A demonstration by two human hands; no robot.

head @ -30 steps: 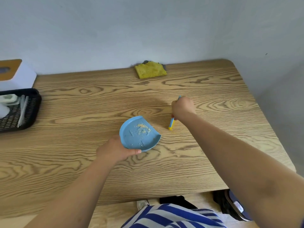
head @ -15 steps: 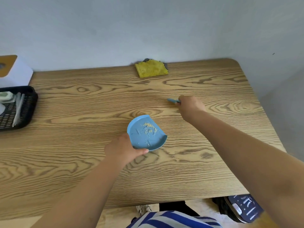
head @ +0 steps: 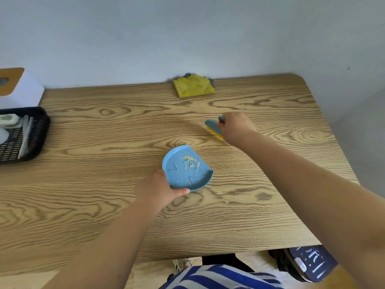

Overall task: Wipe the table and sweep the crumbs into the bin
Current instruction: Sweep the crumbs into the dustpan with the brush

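Note:
A small blue dustpan [head: 187, 168] sits on the wooden table [head: 83, 184] with pale crumbs [head: 190, 161] in its far half. My left hand [head: 158, 189] grips its near rim, thumb along the edge. My right hand [head: 234, 127] holds a small blue brush with yellow bristles [head: 214, 128], its bristles down on the table beyond and right of the pan. A folded yellow cloth [head: 193, 86] lies at the table's far edge against the wall.
A black mesh tray [head: 23, 134] with white items stands at the table's left edge, a white box [head: 18, 88] behind it. On the floor at lower right lies a dark object with white marks [head: 310, 263].
My right hand lifted the brush off the table near the pan, carried it away to the far right, and now has its bristles down there. The dustpan stays in my left hand.

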